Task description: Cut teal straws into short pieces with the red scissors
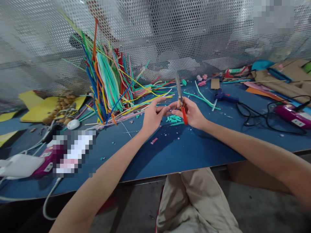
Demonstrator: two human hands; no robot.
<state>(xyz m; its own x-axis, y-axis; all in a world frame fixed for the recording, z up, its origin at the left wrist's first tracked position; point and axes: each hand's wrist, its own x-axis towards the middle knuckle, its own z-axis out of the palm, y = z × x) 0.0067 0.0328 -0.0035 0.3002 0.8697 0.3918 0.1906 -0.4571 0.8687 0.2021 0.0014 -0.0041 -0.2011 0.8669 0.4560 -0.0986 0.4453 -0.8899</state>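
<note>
My right hand (194,113) is wrapped round a pair of scissors (178,86), its orange handle at my palm and its blades pointing up and away from me. My left hand (153,114) is closed in a pinch, its fingertips meeting those of my right hand. Whatever lies between these fingertips is too small to make out. Just below my hands, short turquoise pipe cleaner pieces (174,119) lie in a small heap on the blue table (155,161). A pink scrap (154,141) rests closer to me.
A tall bundle of colourful pipe cleaners (109,84) stands at the back left. A blue glue gun (225,96) with a black cord lies right, near a purple power strip (293,116). Pink fuzzy pieces (202,80) sit at the back. A phone (79,150) lies left.
</note>
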